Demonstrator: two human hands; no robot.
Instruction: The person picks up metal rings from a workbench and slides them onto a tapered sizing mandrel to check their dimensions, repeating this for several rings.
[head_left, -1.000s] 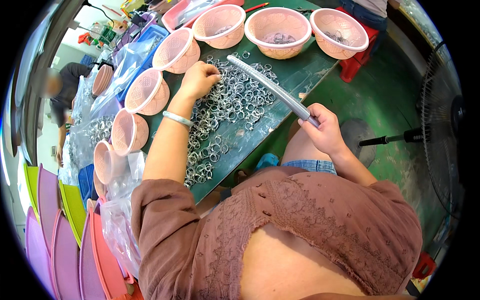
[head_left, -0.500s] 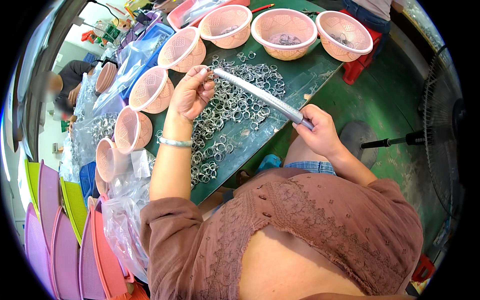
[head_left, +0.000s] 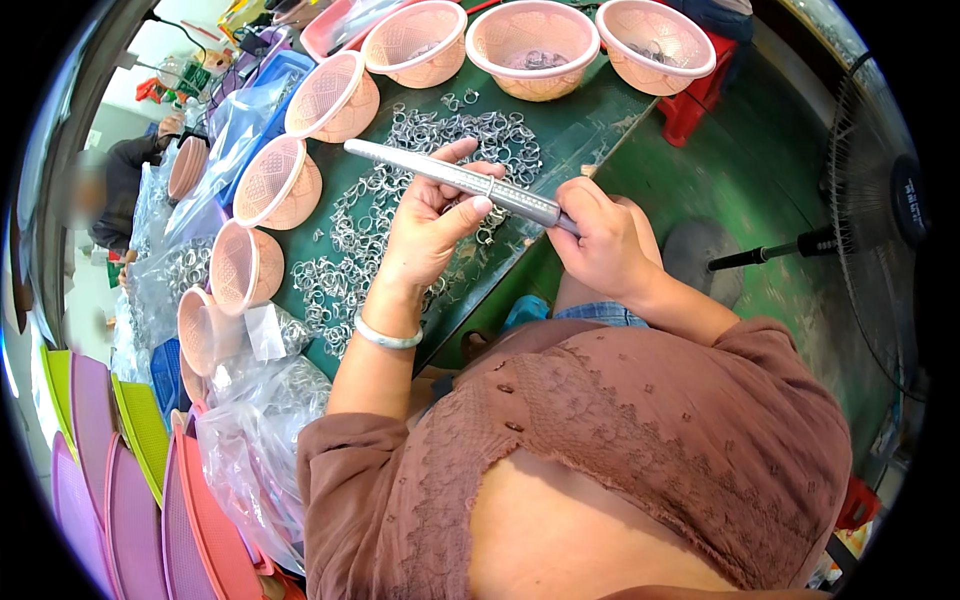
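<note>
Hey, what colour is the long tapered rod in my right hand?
The long tapered metal rod is silver-grey; it shows best in the head view.

From the head, one wide fisheye camera looks steeply down past the shirt (head_left: 620, 430), close above the left hand (head_left: 425, 230), right hand (head_left: 600, 240) and table (head_left: 575, 115).

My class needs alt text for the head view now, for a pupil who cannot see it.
A person's right hand holds the thick end of a tapered metal rod; the left hand straddles the rod by a ring around it. Loose rings lie on a green table beside pink bowls.
</note>
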